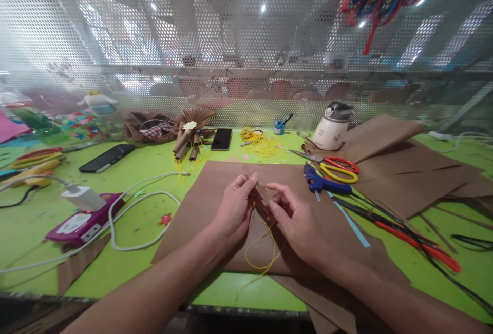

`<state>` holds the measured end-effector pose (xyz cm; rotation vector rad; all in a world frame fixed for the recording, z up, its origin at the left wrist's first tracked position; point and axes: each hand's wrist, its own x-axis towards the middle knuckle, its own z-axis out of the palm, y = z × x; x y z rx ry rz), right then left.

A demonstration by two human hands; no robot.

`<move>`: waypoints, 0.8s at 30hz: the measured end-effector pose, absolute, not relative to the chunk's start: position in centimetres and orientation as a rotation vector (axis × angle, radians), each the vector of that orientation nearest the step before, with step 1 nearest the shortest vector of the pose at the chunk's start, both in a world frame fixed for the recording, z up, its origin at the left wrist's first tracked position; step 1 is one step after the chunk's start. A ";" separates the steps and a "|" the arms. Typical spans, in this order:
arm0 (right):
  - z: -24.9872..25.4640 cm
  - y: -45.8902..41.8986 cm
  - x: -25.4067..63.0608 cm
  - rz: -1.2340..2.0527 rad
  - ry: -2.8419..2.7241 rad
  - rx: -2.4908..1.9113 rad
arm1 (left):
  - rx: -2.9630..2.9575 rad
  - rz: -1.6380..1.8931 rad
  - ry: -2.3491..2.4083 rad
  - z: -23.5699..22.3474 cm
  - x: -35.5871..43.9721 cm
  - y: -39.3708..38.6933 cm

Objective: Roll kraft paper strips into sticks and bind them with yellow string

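In the head view, my left hand [235, 204] pinches a small folded piece of brown paper [263, 193] between thumb and fingers. My right hand [295, 218] closes on the piece's other side, thumb and fingertips against it. Yellow string [274, 252] hangs from between the hands in loose loops, its end trailing towards the table's front edge. How the string meets the piece is hidden by the fingers. Both hands are over a large brown paper sheet [188, 221] on the green table [215, 290].
To the right lie a blue glue gun [327, 182], red-and-yellow scissors [341, 167] and brown paper sheets [416, 170], beside a white jug [330, 131]. A purple power strip [82, 223] with a white cable [143, 247] is left. Behind are a phone [222, 139], yellow string tangle [254, 138] and rolled-paper figure [188, 136].
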<state>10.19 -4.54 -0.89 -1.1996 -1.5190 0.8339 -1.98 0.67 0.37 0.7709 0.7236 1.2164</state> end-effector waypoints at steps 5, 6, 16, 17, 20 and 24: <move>-1.0 -4.6 10.2 0.813 -1.550 -1.178 | 0.749 1.196 0.720 0.5 -2.1 0.7; -0.9 -4.6 10.2 0.811 -1.557 -1.175 | 0.742 1.185 0.720 0.5 -2.1 0.7; -1.2 -5.0 10.2 0.712 -1.644 -1.149 | 0.751 1.161 0.745 0.2 -2.2 0.9; -1.2 -5.0 10.2 0.711 -1.643 -1.157 | 0.758 1.163 0.730 0.2 -2.2 0.9; -1.1 -5.0 10.3 0.731 -1.633 -1.176 | 0.760 1.163 0.702 0.2 -2.3 0.9; -1.1 -5.1 10.2 0.741 -1.620 -1.159 | 0.746 1.154 0.716 0.0 -2.3 1.0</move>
